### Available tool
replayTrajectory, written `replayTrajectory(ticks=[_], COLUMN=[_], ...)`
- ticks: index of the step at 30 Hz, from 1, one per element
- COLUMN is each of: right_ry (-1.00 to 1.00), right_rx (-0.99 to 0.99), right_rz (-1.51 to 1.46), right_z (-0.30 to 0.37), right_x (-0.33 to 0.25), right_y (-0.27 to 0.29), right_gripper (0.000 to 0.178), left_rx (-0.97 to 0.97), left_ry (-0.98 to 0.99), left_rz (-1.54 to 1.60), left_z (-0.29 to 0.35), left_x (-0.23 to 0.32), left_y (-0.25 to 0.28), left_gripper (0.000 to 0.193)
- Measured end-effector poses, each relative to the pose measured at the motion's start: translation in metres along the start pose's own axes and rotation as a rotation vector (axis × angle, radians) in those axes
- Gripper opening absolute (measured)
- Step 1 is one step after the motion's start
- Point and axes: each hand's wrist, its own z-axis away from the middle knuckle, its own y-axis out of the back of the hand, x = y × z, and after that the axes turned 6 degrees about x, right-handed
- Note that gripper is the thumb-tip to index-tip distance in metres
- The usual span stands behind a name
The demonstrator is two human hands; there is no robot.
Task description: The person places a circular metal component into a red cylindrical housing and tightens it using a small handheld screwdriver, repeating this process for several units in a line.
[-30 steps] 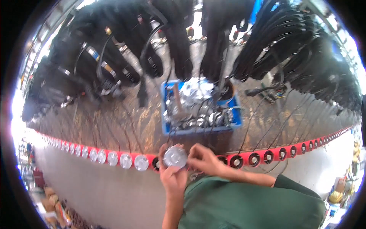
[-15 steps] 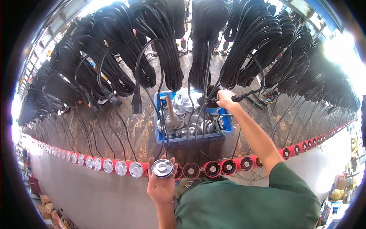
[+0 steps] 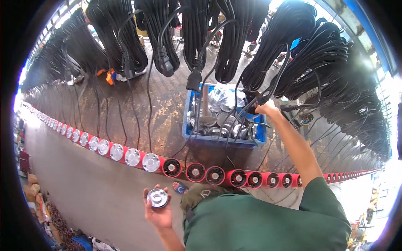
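My left hand (image 3: 159, 213) holds a round silver metal cap (image 3: 157, 198) in its fingertips, off the near edge of the bench. My right hand (image 3: 264, 108) is stretched out to the far right corner of a blue plastic crate (image 3: 222, 142). Its fingers are closed beside a dark container, and black cables hide what they grip. Loose silver caps (image 3: 228, 123), a clear plastic bag (image 3: 226, 97) and a wooden-handled tool (image 3: 205, 102) lie in the crate. Along the bench edge runs a row of red cylinders: silver caps (image 3: 151, 162) cover those on the left, while black open ends (image 3: 196, 172) show toward the right.
Thick bundles of black cable (image 3: 268, 46) hang above the bench, several with plugs (image 3: 194, 79) dangling low. Thin cords run down to the red cylinders. Behind the bench's near edge lies a grey floor (image 3: 96, 184), with boxes (image 3: 31, 192) at far left.
The view has shifted, so the crate and bench row sit differently. My left hand has drawn down and away from the row with the cap. My right hand stays at the crate's far right corner.
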Motion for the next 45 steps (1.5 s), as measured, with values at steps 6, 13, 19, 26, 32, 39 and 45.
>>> replayTrajectory(ticks=[6, 13, 19, 26, 32, 39, 45], right_ry=[0.017, 0.013, -0.354, 0.111, 0.834, 0.931, 0.912], right_rx=[0.08, 0.28, 0.182, -0.115, 0.09, 0.076, 0.033], right_rz=[-0.252, -0.5, -1.155, -1.123, -0.806, -0.794, -0.826], right_z=[-0.013, 0.028, 0.145, 0.212, 0.194, 0.191, 0.187], right_x=[0.057, 0.058, -0.06, -0.256, -0.32, -0.326, -0.324], right_y=[-0.04, -0.03, 0.032, 0.024, -0.009, -0.035, -0.038], right_gripper=[0.044, 0.025, 0.02, 0.016, 0.036, 0.035, 0.037], left_rx=[0.16, 0.181, 0.174, 0.182, 0.132, 0.118, 0.145], left_ry=[-0.026, 0.04, 0.074, 0.16, 0.198, 0.244, 0.245], left_rz=[-0.067, -0.078, -0.035, -0.083, -0.067, -0.095, -0.124], left_z=[0.003, -0.011, -0.026, -0.047, -0.052, -0.044, -0.038], left_x=[0.017, 0.027, 0.031, 0.031, 0.026, 0.018, 0.012], left_y=[0.033, 0.049, 0.056, 0.033, 0.007, -0.001, -0.01], left_gripper=[0.051, 0.051, 0.05, 0.048, 0.048, 0.05, 0.05])
